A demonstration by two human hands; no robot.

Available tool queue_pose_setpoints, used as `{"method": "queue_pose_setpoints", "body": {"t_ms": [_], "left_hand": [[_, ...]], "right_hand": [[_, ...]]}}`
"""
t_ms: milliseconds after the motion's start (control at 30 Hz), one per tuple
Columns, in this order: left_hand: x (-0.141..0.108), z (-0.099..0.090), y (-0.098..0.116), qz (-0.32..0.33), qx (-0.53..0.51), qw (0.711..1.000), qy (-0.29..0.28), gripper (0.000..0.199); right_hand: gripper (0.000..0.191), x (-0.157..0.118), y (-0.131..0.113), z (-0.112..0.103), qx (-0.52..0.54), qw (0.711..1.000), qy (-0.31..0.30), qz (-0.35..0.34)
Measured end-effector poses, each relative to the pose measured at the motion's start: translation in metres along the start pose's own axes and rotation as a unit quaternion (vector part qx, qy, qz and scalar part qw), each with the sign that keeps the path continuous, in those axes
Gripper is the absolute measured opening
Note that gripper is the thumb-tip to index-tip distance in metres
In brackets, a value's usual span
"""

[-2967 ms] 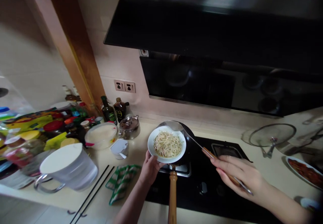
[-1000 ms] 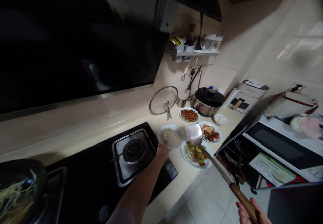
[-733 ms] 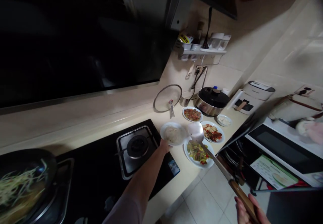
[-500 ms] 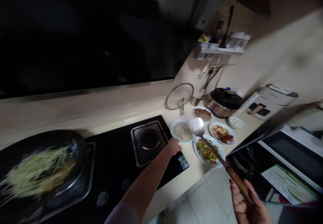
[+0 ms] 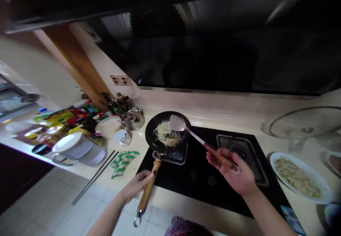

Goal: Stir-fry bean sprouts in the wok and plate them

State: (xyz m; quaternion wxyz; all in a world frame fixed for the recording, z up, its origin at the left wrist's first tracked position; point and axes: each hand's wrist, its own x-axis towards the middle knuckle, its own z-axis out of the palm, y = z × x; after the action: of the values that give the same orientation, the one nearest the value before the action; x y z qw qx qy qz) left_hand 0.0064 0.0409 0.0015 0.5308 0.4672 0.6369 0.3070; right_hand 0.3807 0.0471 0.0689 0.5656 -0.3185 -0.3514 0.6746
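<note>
Wok back on burner, pale shreds inside

Black wok of pale food shreds on the left gas burner
The left hand was closed around the wok's wooden handle, and the right hand held the wooden grip of a steel spatula, whose blade sat inside the wok, just beside the shreds heaped at its centre.
</note>
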Motion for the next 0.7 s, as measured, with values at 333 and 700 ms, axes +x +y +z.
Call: {"method": "queue_pose_setpoints", "body": {"t_ms": [333, 700], "left_hand": [[0.027, 0.045, -0.064, -0.155, -0.464, 0.850, -0.196, 0.042], [0.038, 0.022, -0.056, -0.167, -0.375, 0.883, -0.227, 0.037]], "right_hand": [[0.050, 0.131, 0.098, 0.039, -0.597, 0.795, -0.039, -0.100], [0.038, 0.100, -0.010, -0.025, -0.736, 0.655, -0.111, -0.129]]}}
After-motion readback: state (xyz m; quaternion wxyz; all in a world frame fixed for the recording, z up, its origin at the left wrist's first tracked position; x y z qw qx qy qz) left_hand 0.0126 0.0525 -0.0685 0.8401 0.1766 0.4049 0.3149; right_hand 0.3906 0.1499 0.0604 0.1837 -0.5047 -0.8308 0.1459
